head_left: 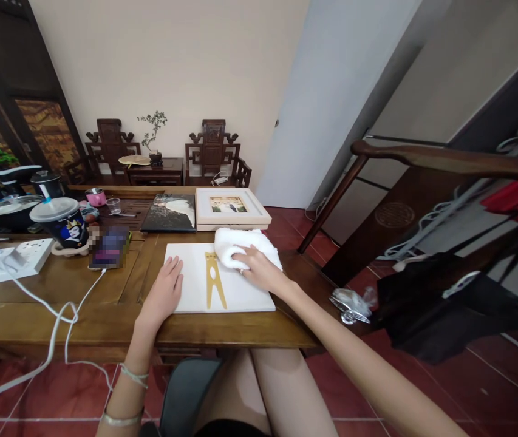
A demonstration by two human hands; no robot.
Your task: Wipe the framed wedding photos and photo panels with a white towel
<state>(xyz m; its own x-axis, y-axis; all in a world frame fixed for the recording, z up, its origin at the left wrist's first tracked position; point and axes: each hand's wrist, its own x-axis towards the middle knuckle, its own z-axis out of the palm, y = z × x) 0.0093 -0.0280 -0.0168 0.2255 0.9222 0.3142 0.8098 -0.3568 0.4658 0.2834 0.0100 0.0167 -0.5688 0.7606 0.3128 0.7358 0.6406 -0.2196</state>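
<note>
Flat on the wooden table lies a white rectangular board [189, 285] with a gold, two-legged shape [214, 279] on its face. My left hand [168, 287] rests on the board's left edge, fingers stretched out and holding nothing. Bunched in my right hand [259, 267] is a fluffy white towel [235, 243], which covers the board's upper right part. The fingers press into a fold of the towel. What lies under the towel is hidden.
Behind the board are a framed picture [234, 209] and a dark panel [170, 212]. To the left lie a phone [108, 247] on a white cable, a lidded cup [65, 221] and a power strip [19, 260]. A wooden chair [377, 224] stands at right.
</note>
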